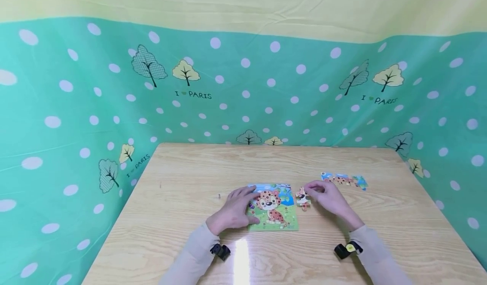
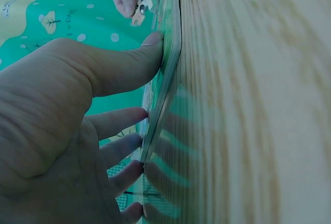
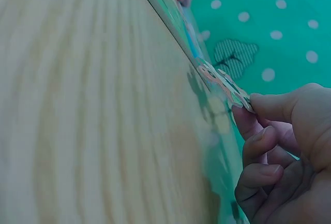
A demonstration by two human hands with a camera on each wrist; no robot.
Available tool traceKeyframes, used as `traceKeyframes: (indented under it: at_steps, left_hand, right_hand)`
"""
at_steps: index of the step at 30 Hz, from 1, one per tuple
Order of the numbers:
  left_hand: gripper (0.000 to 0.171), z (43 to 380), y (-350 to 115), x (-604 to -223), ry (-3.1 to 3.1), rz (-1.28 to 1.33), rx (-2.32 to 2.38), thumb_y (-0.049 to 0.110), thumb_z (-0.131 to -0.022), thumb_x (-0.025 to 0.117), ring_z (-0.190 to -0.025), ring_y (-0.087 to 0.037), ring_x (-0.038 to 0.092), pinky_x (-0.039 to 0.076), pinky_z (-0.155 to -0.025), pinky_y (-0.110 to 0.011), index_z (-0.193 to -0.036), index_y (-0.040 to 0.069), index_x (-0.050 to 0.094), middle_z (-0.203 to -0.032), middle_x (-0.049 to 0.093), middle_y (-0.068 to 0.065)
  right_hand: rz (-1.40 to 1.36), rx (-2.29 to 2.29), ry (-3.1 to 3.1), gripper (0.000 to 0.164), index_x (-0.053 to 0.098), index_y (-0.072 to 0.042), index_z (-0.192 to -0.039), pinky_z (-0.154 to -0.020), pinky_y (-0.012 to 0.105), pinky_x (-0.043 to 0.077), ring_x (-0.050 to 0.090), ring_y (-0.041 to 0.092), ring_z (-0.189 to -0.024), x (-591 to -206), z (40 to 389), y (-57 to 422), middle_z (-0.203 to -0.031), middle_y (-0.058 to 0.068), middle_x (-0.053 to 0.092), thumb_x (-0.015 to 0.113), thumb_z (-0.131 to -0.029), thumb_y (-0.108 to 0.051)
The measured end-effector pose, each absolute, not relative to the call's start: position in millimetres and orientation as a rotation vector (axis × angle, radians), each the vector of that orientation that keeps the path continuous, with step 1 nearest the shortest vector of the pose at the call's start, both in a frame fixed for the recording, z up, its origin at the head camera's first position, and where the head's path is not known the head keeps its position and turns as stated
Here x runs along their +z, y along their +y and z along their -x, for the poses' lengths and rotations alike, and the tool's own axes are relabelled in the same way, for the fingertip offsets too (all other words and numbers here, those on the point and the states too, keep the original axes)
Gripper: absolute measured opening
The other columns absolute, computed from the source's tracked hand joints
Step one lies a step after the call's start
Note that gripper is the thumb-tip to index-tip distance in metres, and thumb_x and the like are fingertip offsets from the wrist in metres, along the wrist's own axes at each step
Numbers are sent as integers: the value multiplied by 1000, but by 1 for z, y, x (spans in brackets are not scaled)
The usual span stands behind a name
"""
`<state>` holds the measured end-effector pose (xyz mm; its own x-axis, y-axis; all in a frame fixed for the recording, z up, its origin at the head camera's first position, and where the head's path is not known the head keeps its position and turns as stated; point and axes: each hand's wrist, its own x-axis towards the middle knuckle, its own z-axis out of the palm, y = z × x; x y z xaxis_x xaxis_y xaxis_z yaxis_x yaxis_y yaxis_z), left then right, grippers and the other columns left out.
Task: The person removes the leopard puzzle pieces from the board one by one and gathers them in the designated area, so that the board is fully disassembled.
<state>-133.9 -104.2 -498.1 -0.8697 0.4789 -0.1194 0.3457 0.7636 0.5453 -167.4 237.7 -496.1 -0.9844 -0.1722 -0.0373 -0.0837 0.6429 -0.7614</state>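
Note:
A flat puzzle board (image 1: 285,213) with a spotted cartoon leopard on it lies on the table, right of its middle. My left hand (image 1: 239,206) rests along the board's left side with fingers spread; in the left wrist view the thumb (image 2: 139,63) and fingertips touch the board's edge. Just right of the board, my right hand (image 1: 328,196) pinches a jigsaw piece (image 1: 303,199) with a brown, white and orange print. The right wrist view has this piece (image 3: 227,87) tilted between thumb and forefinger, slightly above the table. The other right fingers are curled.
Behind the right hand lie several more puzzle pieces (image 1: 346,180), in blue and spotted orange. A tiny dark speck (image 1: 219,196) sits left of the board. The wooden table (image 1: 182,166) ends at a green dotted curtain (image 1: 243,107) at the back and sides.

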Motion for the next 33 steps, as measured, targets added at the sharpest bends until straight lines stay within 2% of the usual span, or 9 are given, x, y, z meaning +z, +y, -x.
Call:
traceKeyframes:
  at_steps: [3, 10, 18, 22, 25, 27, 29, 31, 33]
  left_hand:
    - [87, 134, -104, -498, 2707, -651, 772, 40, -87, 86, -163, -38, 25, 16, -134, -63, -161, 15, 46, -176, 30, -8]
    - [87, 135, -102, -496, 2705, -656, 768, 39, -88, 85, -163, -39, 24, 15, -134, -63, -162, 15, 46, -177, 29, -8]
    - [87, 134, -103, -497, 2710, -664, 774, 40, -88, 85, -162, -39, 25, 15, -134, -64, -161, 14, 46, -176, 29, -10]
    - [87, 134, -104, -496, 2711, -661, 781, 40, -88, 85, -162, -40, 25, 15, -133, -64, -161, 13, 46, -176, 29, -10]
    - [86, 134, -104, -495, 2709, -661, 782, 40, -88, 84, -162, -39, 25, 15, -134, -64, -161, 13, 46, -176, 29, -10]
    - [86, 134, -104, -495, 2707, -663, 785, 39, -89, 84, -162, -39, 25, 15, -134, -63, -161, 13, 46, -176, 29, -10]
    - [86, 134, -104, -496, 2706, -661, 782, 40, -89, 84, -163, -39, 24, 15, -134, -63, -162, 14, 46, -176, 29, -9]
    - [86, 134, -104, -496, 2703, -663, 783, 40, -89, 84, -163, -39, 24, 15, -134, -63, -162, 14, 46, -176, 29, -9]
    - [86, 133, -104, -496, 2701, -665, 784, 40, -89, 84, -163, -39, 24, 15, -134, -63, -162, 14, 46, -176, 29, -9]
  right_hand:
    - [181, -1268, 2764, 31, 76, -7, -122, -86, 29, 53, 68, 16, -100, -495, 168, 248, -113, 8, 77, 67, -106, -31]
    - [135, -1277, 2801, 33, 76, -4, -121, -81, 19, 52, 68, 8, -97, -496, 168, 278, -117, 14, 78, 68, -106, -32]
    - [13, -1242, 2833, 44, 73, -2, -127, -81, 17, 52, 63, 8, -101, -495, 166, 311, -128, 18, 73, 65, -107, -40]
    - [-66, -1225, 2842, 48, 71, 1, -130, -87, 22, 51, 69, 27, -111, -497, 168, 323, -135, 24, 69, 63, -108, -41]
    - [-112, -1221, 2846, 50, 69, 3, -131, -90, 20, 48, 64, 37, -124, -498, 167, 330, -145, 29, 62, 61, -108, -41]
    - [-133, -1240, 2837, 53, 68, 4, -132, -82, 17, 50, 65, 30, -119, -499, 166, 336, -152, 30, 56, 61, -108, -43]
    - [-155, -1260, 2823, 54, 66, 5, -134, -75, 16, 52, 65, 19, -110, -498, 165, 340, -151, 31, 57, 61, -108, -43]
    - [-178, -1261, 2826, 56, 65, 6, -135, -71, 17, 53, 63, 9, -102, -498, 164, 344, -147, 31, 60, 61, -108, -43]
    - [-214, -1254, 2836, 55, 64, 5, -136, -70, 18, 54, 61, 6, -95, -497, 163, 346, -139, 29, 66, 62, -108, -42]
